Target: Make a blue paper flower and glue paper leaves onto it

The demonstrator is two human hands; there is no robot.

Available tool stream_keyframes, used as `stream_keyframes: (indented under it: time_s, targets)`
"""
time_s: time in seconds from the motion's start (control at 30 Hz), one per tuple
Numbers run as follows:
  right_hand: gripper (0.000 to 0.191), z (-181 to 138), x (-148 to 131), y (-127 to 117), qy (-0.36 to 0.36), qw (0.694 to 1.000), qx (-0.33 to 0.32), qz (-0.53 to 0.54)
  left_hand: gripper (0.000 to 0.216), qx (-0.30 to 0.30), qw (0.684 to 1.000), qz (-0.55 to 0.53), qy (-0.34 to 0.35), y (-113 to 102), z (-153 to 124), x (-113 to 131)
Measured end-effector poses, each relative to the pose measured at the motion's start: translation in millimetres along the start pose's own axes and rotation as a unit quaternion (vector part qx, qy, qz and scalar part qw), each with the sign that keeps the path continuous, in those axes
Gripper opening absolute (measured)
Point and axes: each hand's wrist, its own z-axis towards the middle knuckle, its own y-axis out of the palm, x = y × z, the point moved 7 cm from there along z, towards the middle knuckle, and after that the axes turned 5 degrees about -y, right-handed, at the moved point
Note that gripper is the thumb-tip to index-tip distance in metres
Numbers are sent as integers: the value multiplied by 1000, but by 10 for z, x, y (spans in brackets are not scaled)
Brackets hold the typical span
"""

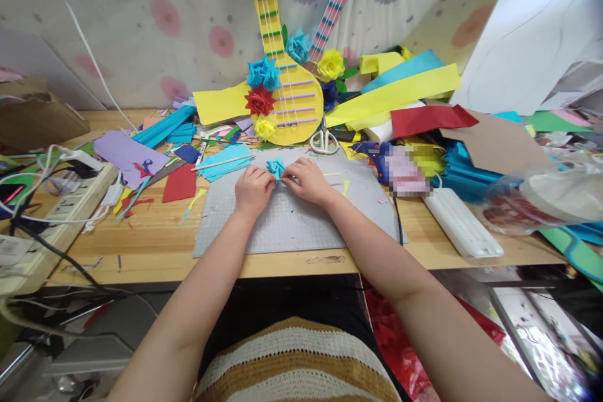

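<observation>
Over a grey cutting mat [301,226], a small light-blue paper flower [275,167] is held between both my hands. My left hand [255,188] closes its fingers on the flower's left side. My right hand [306,179] pinches it from the right with thumb and fingertips. A thin pale stick [332,174] lies on the mat just past my right hand. Left of my hands, another stick [221,162] rests on a sheet of light-blue paper [226,166]. Scissors [324,140] lie at the mat's back edge.
A yellow paper guitar [299,100] with flowers stands against the patterned wall, a pink one [334,6] behind it. A blue glue gun [377,157] lies right, near a white box [464,223]. Paper scraps cover both sides; a power strip [61,226] is left.
</observation>
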Motion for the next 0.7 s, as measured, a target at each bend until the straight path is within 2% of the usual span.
stream_keyframes:
  time_s: [0.13,0.3,0.53,0.7]
  targets:
    - [21,-1,-18,39,18,1000,9,-14,10,-1,1000,6,-6,-12,0,8]
    - [19,7,-7,108,33,999,5,-16,10,-6,1000,2,-4,-30,3,12]
    - [19,-13,-41,92,7,999,1,-34,15,-17,1000,1,7,-5,11,-17]
    - [18,-18,-71,139,15,999,-19,-25,13,-16,1000,-2,1,26,5,-46]
